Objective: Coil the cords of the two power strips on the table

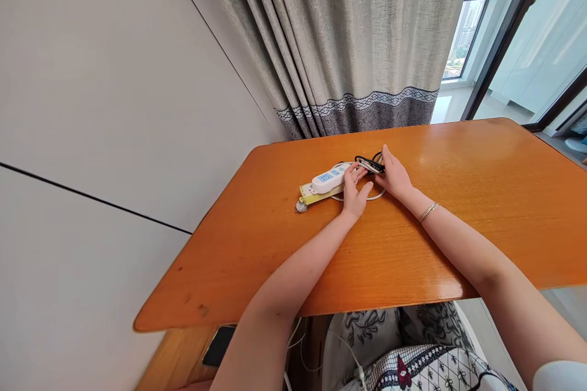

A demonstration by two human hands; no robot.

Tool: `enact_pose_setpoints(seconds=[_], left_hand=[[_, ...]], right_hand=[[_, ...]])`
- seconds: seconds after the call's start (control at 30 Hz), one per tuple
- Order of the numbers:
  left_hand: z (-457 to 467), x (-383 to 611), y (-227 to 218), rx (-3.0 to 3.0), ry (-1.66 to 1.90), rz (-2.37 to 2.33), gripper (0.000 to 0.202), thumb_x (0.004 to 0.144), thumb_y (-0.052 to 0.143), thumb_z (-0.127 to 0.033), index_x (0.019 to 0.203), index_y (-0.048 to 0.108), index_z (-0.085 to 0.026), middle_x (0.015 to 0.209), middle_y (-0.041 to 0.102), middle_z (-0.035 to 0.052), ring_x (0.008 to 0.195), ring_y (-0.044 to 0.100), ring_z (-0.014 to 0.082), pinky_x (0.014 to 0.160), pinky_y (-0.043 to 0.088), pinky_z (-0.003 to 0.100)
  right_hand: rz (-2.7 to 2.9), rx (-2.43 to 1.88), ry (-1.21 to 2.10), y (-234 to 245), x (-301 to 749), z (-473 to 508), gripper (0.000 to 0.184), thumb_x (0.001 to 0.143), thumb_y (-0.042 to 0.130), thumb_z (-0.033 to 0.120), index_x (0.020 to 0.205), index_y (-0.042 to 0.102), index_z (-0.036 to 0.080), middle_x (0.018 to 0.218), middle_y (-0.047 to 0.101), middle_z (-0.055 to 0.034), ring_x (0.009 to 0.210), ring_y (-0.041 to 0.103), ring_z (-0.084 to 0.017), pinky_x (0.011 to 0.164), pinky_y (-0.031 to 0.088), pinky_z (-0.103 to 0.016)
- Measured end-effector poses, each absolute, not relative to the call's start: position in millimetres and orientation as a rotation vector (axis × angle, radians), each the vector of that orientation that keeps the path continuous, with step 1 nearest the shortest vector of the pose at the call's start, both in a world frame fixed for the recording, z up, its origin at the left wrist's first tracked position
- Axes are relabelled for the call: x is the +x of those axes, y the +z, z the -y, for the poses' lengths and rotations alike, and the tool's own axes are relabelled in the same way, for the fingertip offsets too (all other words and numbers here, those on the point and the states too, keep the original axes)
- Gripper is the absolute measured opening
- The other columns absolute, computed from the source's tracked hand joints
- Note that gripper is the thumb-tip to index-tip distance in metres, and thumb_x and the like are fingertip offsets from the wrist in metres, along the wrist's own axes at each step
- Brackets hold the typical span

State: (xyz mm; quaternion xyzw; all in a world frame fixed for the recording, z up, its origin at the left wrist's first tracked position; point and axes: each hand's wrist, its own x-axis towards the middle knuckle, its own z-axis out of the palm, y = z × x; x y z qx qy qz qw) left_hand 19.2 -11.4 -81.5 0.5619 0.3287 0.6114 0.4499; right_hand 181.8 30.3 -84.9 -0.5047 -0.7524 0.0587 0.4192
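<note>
Together, left hand [355, 193] grips oblong white power strip [327, 178]; right hand [393, 177] clasps coiled black cable [370, 164].

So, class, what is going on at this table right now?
A person sits at an orange wooden table with both hands at a white power strip. The left hand touches one end of the strip; the right hand rests on a black cable bundle beside it. The strip lies on a yellowish flat piece, with a white cord looped beneath the hands.
</note>
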Motion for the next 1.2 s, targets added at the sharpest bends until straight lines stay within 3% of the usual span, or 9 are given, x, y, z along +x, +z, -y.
enact_pose_setpoints(seconds=[0.13, 0.3, 0.53, 0.8, 1.2], left_hand=[[13, 19, -82, 1.401, 1.522, -0.810, 0.065, 0.075, 0.075, -0.035, 0.130, 0.043, -0.024, 0.136, 0.060, 0.0160, 0.130, 0.059, 0.0285, 0.117, 0.037, 0.048], [14, 19, -80, 1.415, 1.545, -0.844, 0.067, 0.074, 0.076, -0.041, 0.131, 0.045, -0.025, 0.136, 0.059, 0.0153, 0.130, 0.058, 0.0291, 0.117, 0.037, 0.047], [15, 18, -77, 1.507, 1.589, -0.862, 0.065, 0.076, 0.073, -0.035, 0.132, 0.044, -0.024, 0.140, 0.057, 0.0183, 0.132, 0.057, 0.0304, 0.116, 0.037, 0.049], [14, 19, -78, 1.478, 1.562, -0.885, 0.065, 0.074, 0.074, -0.034, 0.132, 0.045, -0.025, 0.140, 0.057, 0.0170, 0.133, 0.056, 0.0307, 0.116, 0.037, 0.049], [11, 21, -77, 1.452, 1.591, -0.930, 0.062, 0.070, 0.070, -0.020, 0.126, 0.045, -0.026, 0.133, 0.059, 0.0149, 0.128, 0.059, 0.0294, 0.114, 0.040, 0.050]], right_hand=[[1.918, -1.223, 0.163, -84, 182, -27, 0.091, 0.077, 0.064, 0.017, 0.159, 0.025, 0.012, 0.160, 0.036, -0.0246, 0.151, 0.035, -0.034, 0.120, 0.037, -0.054], [1.794, -1.176, 0.154, -83, 178, -21, 0.082, 0.080, 0.065, 0.023, 0.156, 0.034, 0.018, 0.163, 0.023, -0.0233, 0.147, 0.039, -0.035, 0.121, 0.034, -0.057], [1.705, -1.085, 0.097, -73, 175, -15, 0.067, 0.082, 0.066, 0.027, 0.146, 0.048, 0.019, 0.138, 0.051, -0.0182, 0.135, 0.051, -0.030, 0.117, 0.041, -0.050], [1.703, -1.081, 0.139, -65, 181, -10, 0.059, 0.078, 0.071, 0.030, 0.136, 0.061, 0.022, 0.132, 0.061, -0.0144, 0.126, 0.059, -0.029, 0.112, 0.047, -0.049], [1.789, -1.062, 0.174, -62, 179, -9, 0.045, 0.088, 0.062, 0.040, 0.129, 0.068, 0.021, 0.130, 0.069, -0.0121, 0.119, 0.065, -0.027, 0.108, 0.051, -0.046]])
